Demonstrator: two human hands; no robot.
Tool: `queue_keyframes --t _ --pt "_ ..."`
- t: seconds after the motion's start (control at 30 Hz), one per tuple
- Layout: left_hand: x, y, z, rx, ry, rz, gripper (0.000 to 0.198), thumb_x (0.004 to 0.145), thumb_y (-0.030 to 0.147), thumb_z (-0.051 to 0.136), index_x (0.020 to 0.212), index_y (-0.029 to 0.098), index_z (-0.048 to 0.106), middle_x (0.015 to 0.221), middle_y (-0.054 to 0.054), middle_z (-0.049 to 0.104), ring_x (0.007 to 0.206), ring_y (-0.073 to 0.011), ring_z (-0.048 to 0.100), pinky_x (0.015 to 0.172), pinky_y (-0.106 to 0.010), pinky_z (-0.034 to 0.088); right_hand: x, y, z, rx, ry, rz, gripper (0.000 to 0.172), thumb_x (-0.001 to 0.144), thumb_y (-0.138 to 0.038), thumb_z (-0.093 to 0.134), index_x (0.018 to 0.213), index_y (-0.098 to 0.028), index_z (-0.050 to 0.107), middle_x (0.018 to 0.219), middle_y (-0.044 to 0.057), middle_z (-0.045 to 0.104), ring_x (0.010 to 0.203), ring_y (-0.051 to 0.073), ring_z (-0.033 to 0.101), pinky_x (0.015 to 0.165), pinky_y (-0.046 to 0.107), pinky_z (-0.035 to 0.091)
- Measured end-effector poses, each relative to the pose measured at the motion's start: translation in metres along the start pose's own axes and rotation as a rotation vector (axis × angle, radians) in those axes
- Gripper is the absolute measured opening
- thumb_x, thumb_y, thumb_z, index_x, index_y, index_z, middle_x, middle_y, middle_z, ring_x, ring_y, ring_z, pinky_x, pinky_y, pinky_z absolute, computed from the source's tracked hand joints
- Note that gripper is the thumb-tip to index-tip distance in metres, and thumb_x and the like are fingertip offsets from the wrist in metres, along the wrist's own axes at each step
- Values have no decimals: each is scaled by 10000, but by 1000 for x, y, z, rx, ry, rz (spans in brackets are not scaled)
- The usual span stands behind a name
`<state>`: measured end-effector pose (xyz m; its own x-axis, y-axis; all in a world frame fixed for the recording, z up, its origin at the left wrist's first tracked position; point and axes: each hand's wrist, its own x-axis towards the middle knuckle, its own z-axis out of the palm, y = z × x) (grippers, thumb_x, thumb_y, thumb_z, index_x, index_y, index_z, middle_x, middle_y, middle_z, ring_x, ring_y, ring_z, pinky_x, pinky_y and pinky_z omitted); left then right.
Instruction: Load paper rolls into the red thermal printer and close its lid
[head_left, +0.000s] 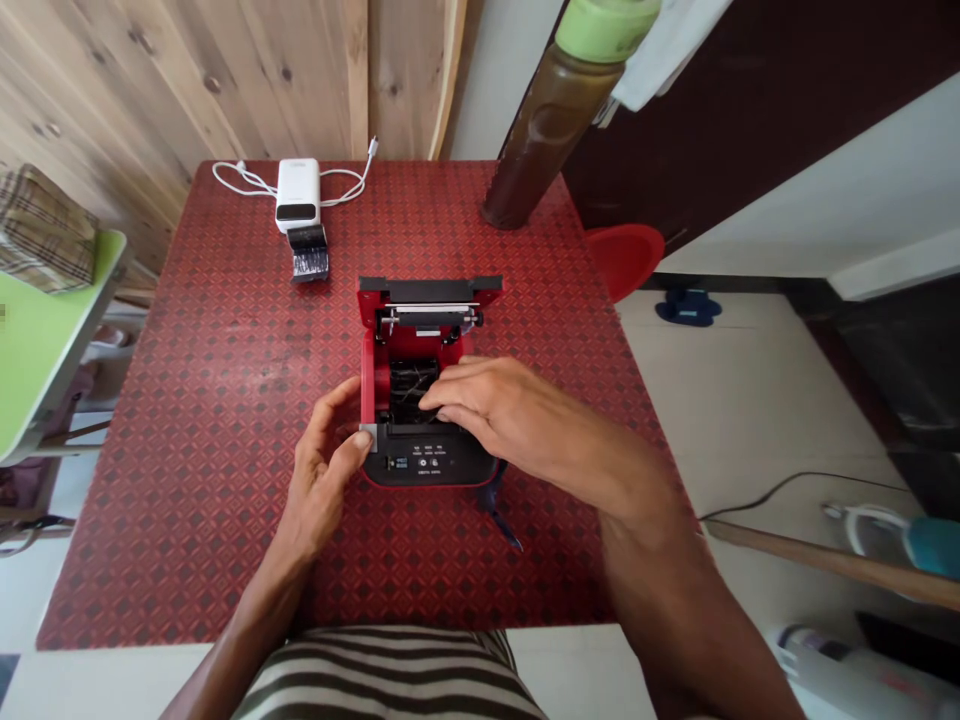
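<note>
A red and black label printer (431,460) sits on the table with its lid (430,290) raised. My left hand (321,465) grips its left front corner, thumb on the grey patch on top and fingers along the red side. Inside the bay lies a crinkled, glossy black roll or strip (409,380), whose exact kind I cannot tell. My right hand (487,400) reaches into the bay from the right, fingers bent and close together at the black material. The fingertips are partly hidden, so what they pinch does not show.
A white power bank (298,190) with a white cable lies at the back left of the red patterned table (225,480). Before it is a black wrinkled strip (309,255). A green-lidded bottle (540,130) stands at the back right. A dark blue strap (499,515) lies beside the printer.
</note>
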<state>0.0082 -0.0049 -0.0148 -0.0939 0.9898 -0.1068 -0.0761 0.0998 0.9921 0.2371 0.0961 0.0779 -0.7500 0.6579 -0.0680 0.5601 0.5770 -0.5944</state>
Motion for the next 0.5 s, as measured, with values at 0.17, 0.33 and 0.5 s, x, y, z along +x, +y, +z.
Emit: queue_keyframes --t 0.17,0.33,0.5 --pt "-2 1 1 -46 -14 -32 532 1058 488 758 1563 332 702 1615 -83 714 1494 -366 662 1124 -509 621 -1 -4 3 -61 37 40 361 1076 11 569 863 -200 770 881 22 790 811 183 726 787 323 543" --pt "9 13 -8 -42 -32 -29 532 1095 547 701 1567 304 693 1624 -117 707 1505 -378 655 1274 -605 507 -23 -9 18 -77 388 -48 301 1131 -67 584 972 -209 796 1031 55 808 921 201 758 856 353 629" --pt "62 43 -4 83 56 147 579 1047 646 754 1529 326 732 1675 -98 671 1556 -393 608 1278 -578 493 -43 -24 39 -255 576 -83 258 1106 -11 607 1090 -160 817 1016 84 798 906 214 726 825 354 651"
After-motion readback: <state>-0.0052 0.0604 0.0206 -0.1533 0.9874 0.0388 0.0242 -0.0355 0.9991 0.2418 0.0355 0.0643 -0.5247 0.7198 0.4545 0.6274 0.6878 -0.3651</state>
